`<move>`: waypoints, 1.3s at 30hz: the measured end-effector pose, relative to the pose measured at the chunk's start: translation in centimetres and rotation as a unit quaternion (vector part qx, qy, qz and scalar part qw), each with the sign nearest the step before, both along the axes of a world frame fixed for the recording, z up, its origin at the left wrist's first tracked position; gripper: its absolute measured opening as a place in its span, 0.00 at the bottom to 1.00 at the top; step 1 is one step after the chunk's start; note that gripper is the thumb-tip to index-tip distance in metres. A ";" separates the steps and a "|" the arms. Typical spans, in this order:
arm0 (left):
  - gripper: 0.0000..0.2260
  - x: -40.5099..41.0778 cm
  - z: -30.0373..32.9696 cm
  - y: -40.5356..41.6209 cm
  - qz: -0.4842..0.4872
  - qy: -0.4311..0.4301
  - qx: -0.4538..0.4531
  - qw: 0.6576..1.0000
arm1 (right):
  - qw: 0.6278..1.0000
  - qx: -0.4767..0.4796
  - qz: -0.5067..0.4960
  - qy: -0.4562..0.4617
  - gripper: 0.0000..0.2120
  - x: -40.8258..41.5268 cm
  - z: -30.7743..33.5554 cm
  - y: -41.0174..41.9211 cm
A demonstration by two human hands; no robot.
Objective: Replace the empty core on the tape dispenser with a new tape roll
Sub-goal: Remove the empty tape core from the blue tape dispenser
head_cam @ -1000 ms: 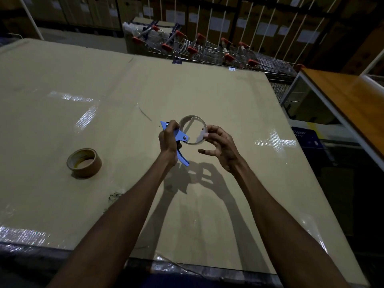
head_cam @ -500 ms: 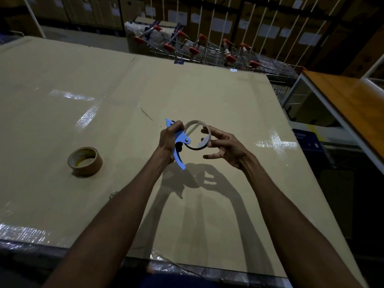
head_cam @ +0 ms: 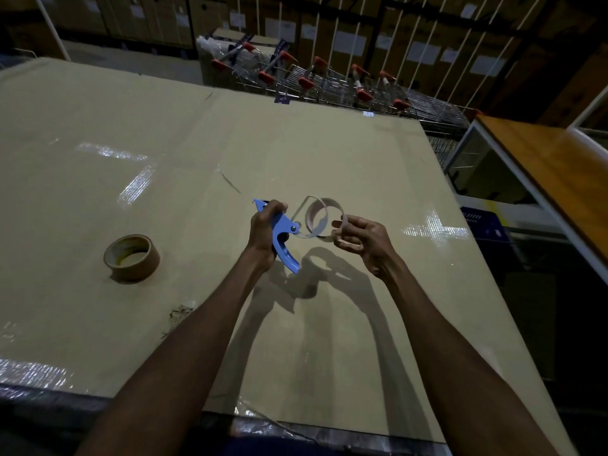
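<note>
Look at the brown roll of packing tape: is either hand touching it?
No: the brown roll of packing tape lies alone on the cardboard-covered table, while both hands work at the blue plastic tape dispenser.

It was a warehouse or store backroom: stacked labelled boxes [head_cam: 348, 37] and nested shopping carts [head_cam: 329, 82] lined the frame's top.

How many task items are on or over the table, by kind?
Blue tape dispenser: 1, in the left hand
Empty core: 1, in the right hand
Brown tape roll: 1, lying flat on the table
Total: 3
</note>
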State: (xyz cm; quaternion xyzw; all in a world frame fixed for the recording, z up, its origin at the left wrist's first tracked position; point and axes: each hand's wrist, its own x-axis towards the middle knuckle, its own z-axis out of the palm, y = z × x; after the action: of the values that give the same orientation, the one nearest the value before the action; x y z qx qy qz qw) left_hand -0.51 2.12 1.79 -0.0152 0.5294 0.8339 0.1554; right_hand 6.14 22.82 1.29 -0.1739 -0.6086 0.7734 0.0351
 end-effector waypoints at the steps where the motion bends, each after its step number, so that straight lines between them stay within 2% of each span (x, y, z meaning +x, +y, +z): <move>1: 0.05 -0.1 -0.4 -0.1 -0.001 -0.003 -0.005 1.000 | 1.000 -0.013 -0.021 0.004 0.17 0.1 -0.1 0.2; 6: 0.07 -0.2 -3.1 -0.2 0.010 0.000 -0.070 0.998 | 0.996 -0.010 -0.083 0.022 0.16 0.6 -0.4 0.8; 9: 0.11 0.0 -4.7 -0.1 0.003 -0.012 -0.089 0.996 | 0.995 0.005 -0.101 0.018 0.21 0.7 -0.6 0.8; 12: 0.12 0.7 -5.6 0.2 0.001 -0.042 -0.063 0.997 | 0.994 0.017 -0.104 0.013 0.24 0.9 -1.2 0.5; 15: 0.09 1.6 -5.6 0.8 0.011 -0.047 -0.028 0.998 | 0.994 0.019 -0.110 0.014 0.22 1.4 -1.5 0.4; 17: 0.15 1.7 -5.6 0.9 0.015 -0.004 -0.034 0.999 | 0.992 0.009 -0.121 0.012 0.20 1.5 -1.6 0.6; 20: 0.26 1.7 -5.6 0.7 -0.009 0.076 -0.116 0.990 | 0.990 0.002 -0.142 0.013 0.19 1.6 -1.6 0.8; 23: 0.32 2.2 -5.3 0.5 -0.023 0.102 -0.153 0.983 | 0.989 0.003 -0.150 0.013 0.19 1.8 -1.6 1.0; 27: 0.33 1.8 -5.0 -0.6 -0.028 0.149 -0.175 0.973 | 0.989 0.008 -0.150 0.009 0.19 2.1 -1.8 1.0; 30: 0.32 1.1 -5.0 -2.0 -0.018 0.172 -0.242 0.955 | 0.991 0.008 -0.134 0.013 0.19 2.0 -1.9 0.5; 35: 0.30 0.4 -6.3 -4.0 0.010 0.121 -0.341 0.932 | 0.993 0.005 -0.113 0.020 0.20 1.4 -1.6 -0.9; 39: 0.23 1.1 -8.1 -4.5 -0.025 0.095 -0.377 0.921 | 0.995 0.010 -0.095 0.022 0.20 1.0 -1.4 -1.5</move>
State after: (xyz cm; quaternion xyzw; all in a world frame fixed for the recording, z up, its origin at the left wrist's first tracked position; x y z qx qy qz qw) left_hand 0.56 -2.36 -6.30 0.0197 0.8168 0.5664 0.1080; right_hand 7.16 21.28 -0.10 -0.2135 -0.5961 0.7641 0.1234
